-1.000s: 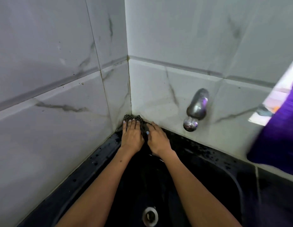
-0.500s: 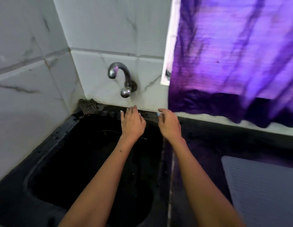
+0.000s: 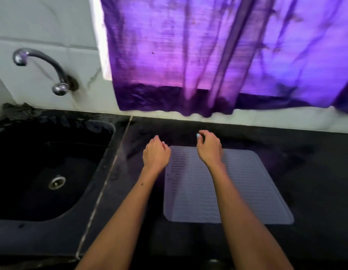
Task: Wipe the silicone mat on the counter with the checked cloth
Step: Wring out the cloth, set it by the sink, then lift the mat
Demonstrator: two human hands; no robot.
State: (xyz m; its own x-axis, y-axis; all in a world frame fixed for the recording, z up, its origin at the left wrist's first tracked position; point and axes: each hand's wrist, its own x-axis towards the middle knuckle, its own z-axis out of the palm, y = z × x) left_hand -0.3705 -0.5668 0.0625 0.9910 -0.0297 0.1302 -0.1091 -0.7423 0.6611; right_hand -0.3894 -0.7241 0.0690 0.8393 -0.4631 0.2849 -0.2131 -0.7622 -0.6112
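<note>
Both hands, left hand (image 3: pixel 156 154) and right hand (image 3: pixel 208 146), loosely curled and empty, hover over silicone mat (image 3: pixel 225 184); checked cloth (image 3: pixel 17 112) lies behind sink (image 3: pixel 103 172).

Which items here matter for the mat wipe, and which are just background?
Job:
silicone mat on the counter
checked cloth at the sink's back corner
left hand, right hand, both empty

Background:
sink
tap
purple curtain

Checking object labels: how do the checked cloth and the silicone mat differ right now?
The checked cloth is dark and lies bunched in the back left corner by the sink; the silicone mat is pale grey, ribbed and spread flat on the counter. The cloth looks far smaller than the mat. Neither hand holds either.
</note>
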